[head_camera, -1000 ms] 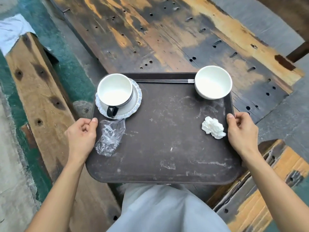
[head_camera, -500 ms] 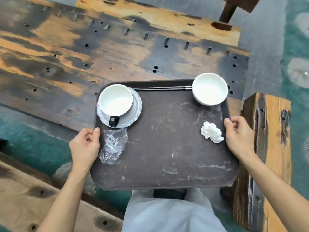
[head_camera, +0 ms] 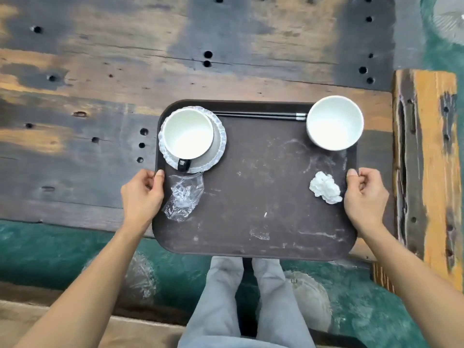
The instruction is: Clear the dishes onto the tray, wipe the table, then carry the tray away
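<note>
Surface: weathered wooden table, planks stained dark and ochre, dotted with round holes; it fills the upper part of the view.
Floor: green painted floor below the table's near edge, with pale round patches.
Right side: a worn plank bench runs along the table's right end, ochre and dark.
Left hand: closed on the tray's left rim, thumb on top, fingers curled under the edge.
Tray: one, dark brown, scuffed with pale marks; its far part lies over the table, its near edge juts past the table edge above the person's grey trouser legs.
Cup: one, white, black handle toward the person, sitting on one scalloped saucer at the tray's far-left corner.
Plastic wrapper: one, clear, crumpled, just in front of the saucer, beside the left thumb.
Chopsticks: one dark pair, lying side by side along the far rim, between cup and bowl.
Bowl: one, white, empty, far-right corner.
Napkin: one, white, balled up, near the right rim.
Right hand: closed on the right rim, thumb on top.
</note>
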### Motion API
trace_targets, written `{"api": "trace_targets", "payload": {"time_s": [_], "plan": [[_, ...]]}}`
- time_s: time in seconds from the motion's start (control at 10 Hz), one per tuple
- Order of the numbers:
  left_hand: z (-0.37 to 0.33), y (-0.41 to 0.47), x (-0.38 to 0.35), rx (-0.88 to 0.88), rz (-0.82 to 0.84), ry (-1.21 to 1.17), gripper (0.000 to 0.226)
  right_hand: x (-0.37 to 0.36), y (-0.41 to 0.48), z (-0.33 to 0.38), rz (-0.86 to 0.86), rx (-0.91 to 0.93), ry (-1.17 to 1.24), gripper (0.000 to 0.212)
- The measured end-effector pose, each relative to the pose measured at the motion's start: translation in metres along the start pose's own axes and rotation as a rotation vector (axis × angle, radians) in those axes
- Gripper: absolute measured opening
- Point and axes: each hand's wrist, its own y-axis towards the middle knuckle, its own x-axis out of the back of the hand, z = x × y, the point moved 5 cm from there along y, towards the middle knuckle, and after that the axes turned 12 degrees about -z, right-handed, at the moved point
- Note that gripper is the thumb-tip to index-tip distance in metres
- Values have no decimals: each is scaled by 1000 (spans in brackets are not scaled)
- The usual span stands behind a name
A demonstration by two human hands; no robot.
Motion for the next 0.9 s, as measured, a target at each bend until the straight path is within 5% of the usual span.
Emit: {"api": "trace_targets", "payload": {"time_s": [0.6, 0.8, 0.9], "plan": [[-11, 55, -69, -36, 135, 127, 32, -56, 41, -26, 4, -29, -81, 20], [-22, 26, -44, 145, 299, 137, 31, -31, 30, -11, 246, -36, -172, 32], [-19, -22, -7, 330, 287, 99, 32, 11, -10, -15, 238, -157, -168, 33]]}}
